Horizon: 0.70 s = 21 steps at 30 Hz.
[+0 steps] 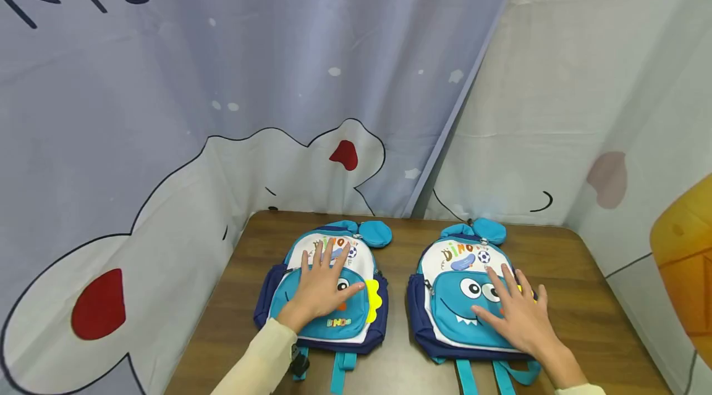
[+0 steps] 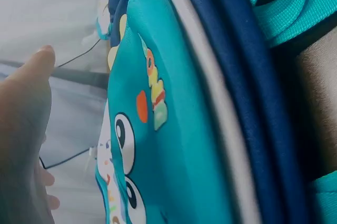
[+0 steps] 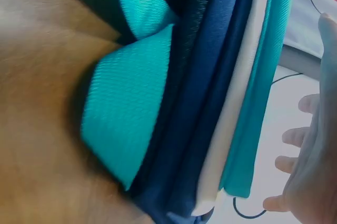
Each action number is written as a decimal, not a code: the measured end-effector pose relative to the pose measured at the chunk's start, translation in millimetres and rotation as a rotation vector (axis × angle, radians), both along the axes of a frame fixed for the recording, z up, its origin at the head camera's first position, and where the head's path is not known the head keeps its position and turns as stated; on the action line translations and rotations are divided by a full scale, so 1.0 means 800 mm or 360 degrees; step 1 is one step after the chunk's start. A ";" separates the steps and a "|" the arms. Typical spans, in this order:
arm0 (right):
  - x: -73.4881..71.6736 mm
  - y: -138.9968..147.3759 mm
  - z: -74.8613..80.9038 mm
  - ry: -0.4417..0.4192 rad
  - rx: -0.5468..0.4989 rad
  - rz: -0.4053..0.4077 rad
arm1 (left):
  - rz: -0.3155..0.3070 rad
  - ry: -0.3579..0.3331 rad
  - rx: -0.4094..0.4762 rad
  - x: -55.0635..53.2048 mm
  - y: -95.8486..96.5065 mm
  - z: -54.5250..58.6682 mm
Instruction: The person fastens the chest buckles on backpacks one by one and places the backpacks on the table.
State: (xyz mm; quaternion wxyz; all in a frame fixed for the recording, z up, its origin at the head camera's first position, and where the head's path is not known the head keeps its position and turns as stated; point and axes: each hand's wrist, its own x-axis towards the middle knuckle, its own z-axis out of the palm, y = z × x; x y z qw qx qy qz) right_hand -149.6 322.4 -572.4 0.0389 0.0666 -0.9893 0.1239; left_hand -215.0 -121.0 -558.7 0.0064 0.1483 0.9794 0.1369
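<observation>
A blue-grey and white curtain (image 1: 334,24) hangs behind the surface (image 1: 400,302), with black lettering and a heart drawn at its top left; to the right of its slanting edge is a white drape (image 1: 556,92) with an orange-yellow shape (image 1: 684,259) printed low on it. The wood-patterned surface runs back to the drapery and carries two matching dinosaur backpacks, both lying face up with their tops towards the far edge. The left backpack (image 1: 356,305) lies nearer the left edge, the right backpack (image 1: 464,302) nearer the right edge, with a strip of bare wood between them. Each has a teal front pocket that looks closed — what may be inside cannot be seen — and a round teal pouch by the top handle, one pouch (image 1: 375,233) near the far edge at left and the other pouch (image 1: 489,231) at right. Teal straps, such as the left strap (image 1: 341,373) and the right strap (image 1: 467,376), trail from the bottoms of the bags away from the far edge. The left hand (image 1: 320,292) is over the left backpack, its grip loose and fingers spread, hiding part of the face; the right hand (image 1: 521,319) is over the right backpack likewise, covering much of its yellow trim. The wrist views show a gap between each palm and its bag — whether any fingertip touches the cloth cannot be told
</observation>
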 end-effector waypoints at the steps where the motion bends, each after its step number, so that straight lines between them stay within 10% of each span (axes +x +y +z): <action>1: 0.003 0.003 -0.001 0.0001 -0.0011 -0.0002 | -0.0028 0.0005 -0.0009 -0.002 0.004 0.001; 21: 0.028 0.027 -0.004 -0.0076 -0.0034 -0.0120 | -0.0316 0.0151 -0.0153 -0.028 0.069 0.005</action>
